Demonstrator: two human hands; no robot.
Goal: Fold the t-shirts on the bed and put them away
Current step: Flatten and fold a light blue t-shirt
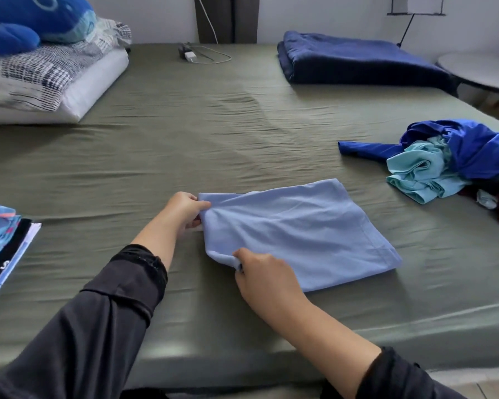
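Left hand (185,208) pinches the far left corner of the light blue t-shirt (297,234); right hand (264,279) grips its near left corner. Shirt lies part-folded on the green bed (213,125), centre front. Folded stack (5,249) at left edge, unfolded heap (450,165) at right.

white letter "S" on black garment (5,256) in left folded stack, nothing else legible
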